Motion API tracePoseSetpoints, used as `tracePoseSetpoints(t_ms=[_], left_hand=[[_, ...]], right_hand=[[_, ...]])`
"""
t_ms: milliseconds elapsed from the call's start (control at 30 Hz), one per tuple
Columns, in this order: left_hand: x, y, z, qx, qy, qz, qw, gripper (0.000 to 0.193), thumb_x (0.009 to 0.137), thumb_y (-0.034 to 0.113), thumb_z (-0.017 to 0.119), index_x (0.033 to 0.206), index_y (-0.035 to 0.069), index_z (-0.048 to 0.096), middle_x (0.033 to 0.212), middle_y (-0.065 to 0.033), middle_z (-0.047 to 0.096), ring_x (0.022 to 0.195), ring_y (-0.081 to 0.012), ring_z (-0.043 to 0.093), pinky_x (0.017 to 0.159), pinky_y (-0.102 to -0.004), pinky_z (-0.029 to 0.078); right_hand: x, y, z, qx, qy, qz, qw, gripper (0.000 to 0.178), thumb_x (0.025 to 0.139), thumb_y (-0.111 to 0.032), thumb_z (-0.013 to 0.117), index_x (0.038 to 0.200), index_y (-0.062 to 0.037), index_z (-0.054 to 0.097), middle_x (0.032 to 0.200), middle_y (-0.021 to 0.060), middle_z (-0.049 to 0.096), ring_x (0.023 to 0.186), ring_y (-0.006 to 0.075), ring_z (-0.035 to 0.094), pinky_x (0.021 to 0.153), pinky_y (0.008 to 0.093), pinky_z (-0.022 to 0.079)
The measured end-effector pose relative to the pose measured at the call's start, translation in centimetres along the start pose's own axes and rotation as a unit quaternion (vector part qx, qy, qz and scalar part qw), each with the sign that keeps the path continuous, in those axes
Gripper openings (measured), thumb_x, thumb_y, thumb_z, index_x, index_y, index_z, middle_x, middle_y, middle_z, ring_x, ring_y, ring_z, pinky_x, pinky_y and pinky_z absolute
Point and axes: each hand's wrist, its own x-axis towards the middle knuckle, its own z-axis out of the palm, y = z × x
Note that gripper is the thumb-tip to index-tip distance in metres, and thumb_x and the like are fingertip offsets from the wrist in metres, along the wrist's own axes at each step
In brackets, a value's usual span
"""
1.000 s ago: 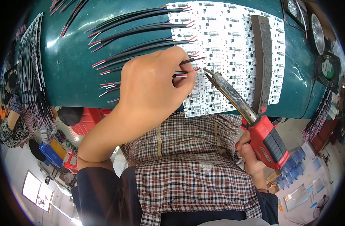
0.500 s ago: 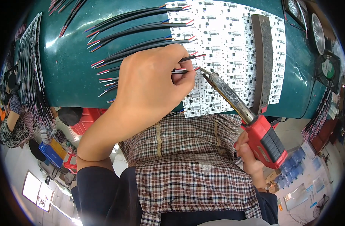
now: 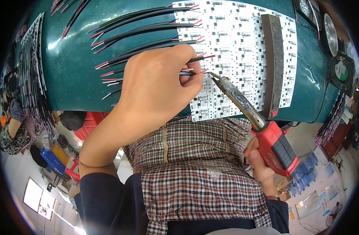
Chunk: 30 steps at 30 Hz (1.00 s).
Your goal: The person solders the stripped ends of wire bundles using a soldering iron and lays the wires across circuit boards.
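My left hand is closed, thumb and fingers pinching a black cable with red and white wire ends over the white circuit board panel. A second cable end sticks out by the index finger. In my right hand is a red-handled soldering iron, slanting up and left. Its tip lies beside the stripped wire ends, at a board near the panel's left edge; whether they touch is too small to tell. More black cables reach leftward from the panel's left edge.
A dark bar lies across the panel's right part. A small fan and a round metal dish stand at the right on the green table. Finished-looking wired panels hang at the left edge, near another person's arm.
The soldering iron's tip has shifted very slightly on the board. My left hand and the pinched cable stay nearly in place.
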Motion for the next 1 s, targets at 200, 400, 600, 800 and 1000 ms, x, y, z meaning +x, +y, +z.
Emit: tracePoseSetpoints(t_ms=[200, 400, 600, 800, 1000], left_hand=[[0.1, 0.0, 0.1, 0.018, 0.005, 0.01, 1.0, 0.013, 0.078, 0.008, 0.077, 0.079, 0.002, 0.065, 0.069, -0.0021, 0.065, 0.059, -0.01, 0.062, 0.052, -0.0235, 0.043], [0.2, 0.0, 0.0, 0.011, 0.001, 0.011, 1.0, 0.013, 0.078, 0.008, 0.078, 0.079, 0.002, 0.066, 0.07, -0.0026, 0.066, 0.06, -0.0107, 0.064, 0.054, -0.0233, 0.045], [0.2, 0.0, 0.0, 0.028, 0.002, 0.01, 1.0, 0.013, 0.078, 0.007, 0.077, 0.079, 0.001, 0.066, 0.07, -0.0034, 0.066, 0.06, -0.0113, 0.064, 0.054, -0.0238, 0.047], [0.3, -0.1, 0.0, 0.032, 0.006, 0.021, 0.999, 0.012, 0.078, 0.007, 0.077, 0.079, 0.002, 0.066, 0.07, -0.0036, 0.066, 0.06, -0.0115, 0.064, 0.054, -0.024, 0.047], [0.3, -0.1, -0.1, 0.017, 0.0, 0.019, 1.0, 0.013, 0.078, 0.008, 0.077, 0.079, 0.002, 0.066, 0.07, -0.0037, 0.066, 0.06, -0.0121, 0.065, 0.054, -0.0241, 0.047]], right_hand=[[-0.4, -0.2, 0.3, -0.01, 0.031, 0.02, 0.999, 0.019, 0.082, -0.012, 0.074, 0.097, -0.0014, 0.07, 0.084, 0.0083, 0.068, 0.078, 0.0238, 0.066, 0.074, 0.0355, 0.052], [0.0, 0.6, -0.1, -0.015, -0.007, -0.027, 0.999, 0.017, 0.078, -0.01, 0.074, 0.092, -0.0022, 0.07, 0.082, 0.0093, 0.067, 0.074, 0.0258, 0.066, 0.069, 0.0366, 0.052], [0.6, 1.3, 0.3, -0.069, -0.005, -0.109, 0.992, 0.02, 0.075, -0.01, 0.075, 0.093, -0.0027, 0.069, 0.083, 0.0114, 0.067, 0.073, 0.0303, 0.066, 0.067, 0.0381, 0.052], [0.0, 0.6, 0.5, -0.07, 0.013, -0.056, 0.996, 0.022, 0.076, -0.01, 0.075, 0.094, -0.001, 0.069, 0.087, 0.013, 0.068, 0.075, 0.0318, 0.067, 0.069, 0.0389, 0.054], [0.0, 0.9, 0.6, -0.091, 0.035, -0.123, 0.988, 0.024, 0.072, -0.007, 0.074, 0.094, -0.0003, 0.069, 0.086, 0.0144, 0.067, 0.072, 0.0328, 0.067, 0.067, 0.038, 0.055]])
